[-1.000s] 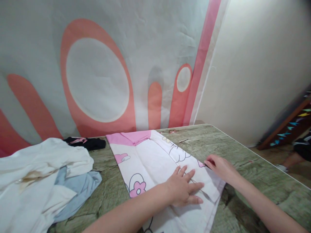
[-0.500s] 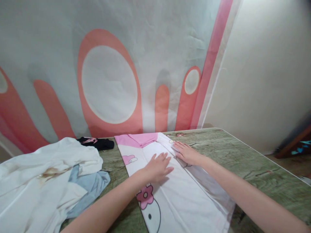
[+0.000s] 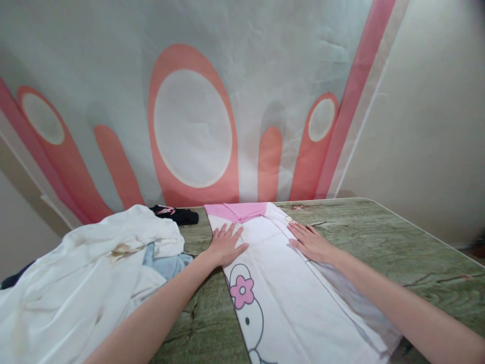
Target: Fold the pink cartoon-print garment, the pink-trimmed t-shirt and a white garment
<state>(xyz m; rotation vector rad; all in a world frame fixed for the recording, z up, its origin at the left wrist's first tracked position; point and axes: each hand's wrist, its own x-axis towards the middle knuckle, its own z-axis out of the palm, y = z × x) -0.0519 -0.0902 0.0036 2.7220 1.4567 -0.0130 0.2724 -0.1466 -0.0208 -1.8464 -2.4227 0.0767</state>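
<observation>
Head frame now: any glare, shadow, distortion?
Head view: no harsh glare, wall bright at upper right, extreme corner dark; pink side stripes splay outward, likely wide-lens stretch. Head view also: soft shading on the cloth beside the right forearm; left hand and right hand slightly soft but readable.

The bottom edge cuts off the near end of the folded white cloth; the left hand and right hand hide the patches under them, and the 2 forearms run out of frame. The white clothes pile is cropped left and below, and covers most of a light-blue cloth and a dark item. The pink marking on the black item is too small to read. The tabletop is cropped right.
</observation>
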